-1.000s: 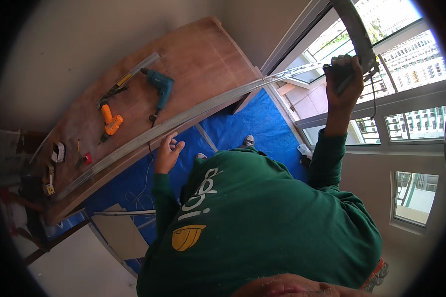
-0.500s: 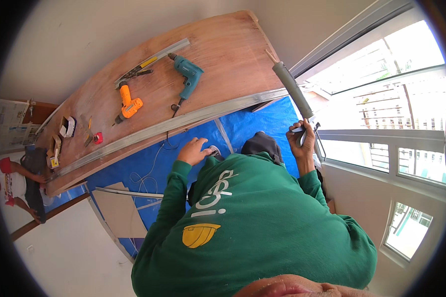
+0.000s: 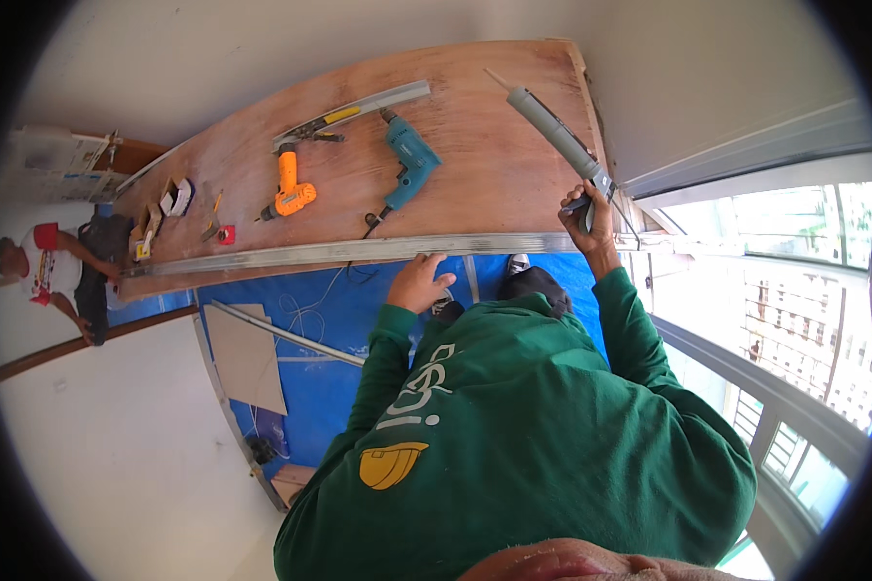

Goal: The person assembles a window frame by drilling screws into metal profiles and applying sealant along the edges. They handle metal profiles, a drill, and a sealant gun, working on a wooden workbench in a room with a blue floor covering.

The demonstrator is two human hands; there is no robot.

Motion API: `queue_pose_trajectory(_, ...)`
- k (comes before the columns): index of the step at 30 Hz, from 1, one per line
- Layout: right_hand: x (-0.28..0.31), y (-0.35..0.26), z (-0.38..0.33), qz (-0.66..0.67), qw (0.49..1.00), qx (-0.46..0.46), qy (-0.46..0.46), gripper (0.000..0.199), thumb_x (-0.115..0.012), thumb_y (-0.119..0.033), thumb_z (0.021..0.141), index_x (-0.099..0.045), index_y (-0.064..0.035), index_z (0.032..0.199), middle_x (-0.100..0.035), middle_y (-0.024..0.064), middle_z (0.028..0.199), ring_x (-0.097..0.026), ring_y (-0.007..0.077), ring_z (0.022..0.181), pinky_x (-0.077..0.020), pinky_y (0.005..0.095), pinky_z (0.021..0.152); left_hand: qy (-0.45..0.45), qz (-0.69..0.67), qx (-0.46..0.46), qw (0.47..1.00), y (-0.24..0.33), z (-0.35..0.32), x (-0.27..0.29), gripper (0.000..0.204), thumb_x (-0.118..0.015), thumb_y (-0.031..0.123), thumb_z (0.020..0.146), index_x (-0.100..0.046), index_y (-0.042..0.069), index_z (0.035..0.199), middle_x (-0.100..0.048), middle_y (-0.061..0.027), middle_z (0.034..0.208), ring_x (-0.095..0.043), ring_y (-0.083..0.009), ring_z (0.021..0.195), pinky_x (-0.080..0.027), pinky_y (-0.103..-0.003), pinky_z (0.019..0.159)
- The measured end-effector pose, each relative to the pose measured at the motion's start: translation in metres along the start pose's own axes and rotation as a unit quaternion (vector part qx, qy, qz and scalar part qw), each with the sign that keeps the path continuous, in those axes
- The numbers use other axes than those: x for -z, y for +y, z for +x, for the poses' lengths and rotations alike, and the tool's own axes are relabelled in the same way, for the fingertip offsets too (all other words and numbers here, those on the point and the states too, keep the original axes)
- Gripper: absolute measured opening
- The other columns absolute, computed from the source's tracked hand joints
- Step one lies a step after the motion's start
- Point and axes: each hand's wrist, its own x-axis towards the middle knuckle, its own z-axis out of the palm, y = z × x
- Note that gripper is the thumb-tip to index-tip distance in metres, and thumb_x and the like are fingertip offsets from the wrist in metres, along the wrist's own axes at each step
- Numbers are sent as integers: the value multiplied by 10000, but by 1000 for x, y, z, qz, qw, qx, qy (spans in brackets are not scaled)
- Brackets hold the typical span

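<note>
While the right hand (image 3: 588, 208) grips a grey caulking gun (image 3: 552, 131) with fingers wrapped shut, tube slanting over the table (image 3: 494, 165), the left hand (image 3: 419, 283) rests open on the one long metal rail (image 3: 358, 252). Two drills lie there, teal (image 3: 409, 165) and orange (image 3: 289, 189). Half a second ago the gun hung lower, off the table

Your right hand (image 3: 589, 208) grips a smooth grey plastic caulking gun (image 3: 552, 131); your left hand (image 3: 420, 283) rests on a dull brushed-metal rail (image 3: 358, 252). The counter (image 3: 494, 165) is matt reddish plywood. Below lies glossy blue plastic sheeting (image 3: 329, 368).
</note>
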Motion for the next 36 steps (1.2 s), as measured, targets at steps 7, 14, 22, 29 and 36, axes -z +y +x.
queue_pose_trajectory(7, 5, 15, 93, 18, 998, -58, 5, 125, -729, -201, 1047, -663, -124, 973, -714, 20, 829, -689, 165, 758, -558, 334, 677, -16, 12, 122, 992, 26, -51, -24, 592, -756, 457, 971, -666, 84, 1422, -678, -225, 1270, -670, -452, 1201, -553, -538, 1006)
queue_pose_trajectory(14, 19, 23, 140, 15, 996, -90, 16, 131, -752, -195, 1035, -662, -145, 953, -714, 21, 836, -688, 191, 760, -577, 348, 681, 67, -41, 234, 969, 23, -109, -64, 576, -746, 459, 987, -664, 107, 1436, -668, -228, 1335, -672, -453, 1214, -561, -541, 1018)
queue_pose_trajectory(22, 32, 41, 154, -11, 996, -87, 5, 112, -750, -205, 1044, -668, -149, 990, -715, 17, 861, -707, 205, 802, -587, 351, 681, 12, -88, 227, 970, 7, -119, -95, 565, -712, 464, 1026, -646, 111, 1461, -671, -232, 1323, -683, -447, 1193, -562, -534, 996)
queue_pose_trajectory(29, 40, 48, 154, -56, 993, -76, 77, 183, -775, -303, 1049, -663, -159, 1062, -741, 46, 939, -743, 215, 852, -626, 352, 674, 4, -73, 167, 983, -12, -102, -78, 547, -721, 447, 1027, -644, 125, 1462, -687, -240, 1212, -702, -455, 1099, -575, -540, 919)
queue_pose_trajectory(36, 36, 51, 152, -167, 965, -57, 194, 289, -806, -363, 1020, -649, -139, 1112, -739, 101, 999, -761, 277, 928, -647, 410, 705, -10, -42, 109, 993, -32, -86, -64, 509, -755, 418, 1015, -665, 105, 1406, -679, -252, 1233, -691, -479, 1114, -573, -546, 931)
